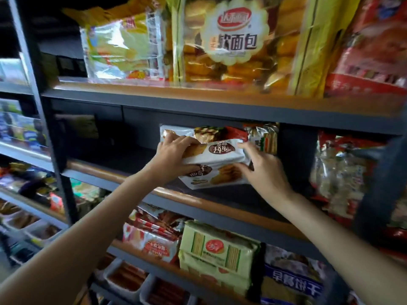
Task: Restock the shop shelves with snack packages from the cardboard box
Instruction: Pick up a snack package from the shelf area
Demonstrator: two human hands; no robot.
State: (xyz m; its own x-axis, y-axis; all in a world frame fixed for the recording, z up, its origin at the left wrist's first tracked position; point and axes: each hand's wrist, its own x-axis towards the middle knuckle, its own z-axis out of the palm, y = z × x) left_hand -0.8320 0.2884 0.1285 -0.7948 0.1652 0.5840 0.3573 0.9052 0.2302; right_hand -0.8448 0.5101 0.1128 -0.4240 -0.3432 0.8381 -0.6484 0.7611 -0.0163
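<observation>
The white packs [214, 164] sit on the middle shelf [132, 182], near its front edge, the lower one tilted with a corner past the edge. The left hand [174, 157] grips their left end, fingers curled over the top. The right hand [262, 170] holds the right end, thumb below and fingers bent around. Behind them stands another pack [187, 130], and a red pack [262, 137] is just beside. To do this step well, I think both hands should push together toward the back, keeping the packs level. The box is not in view.
</observation>
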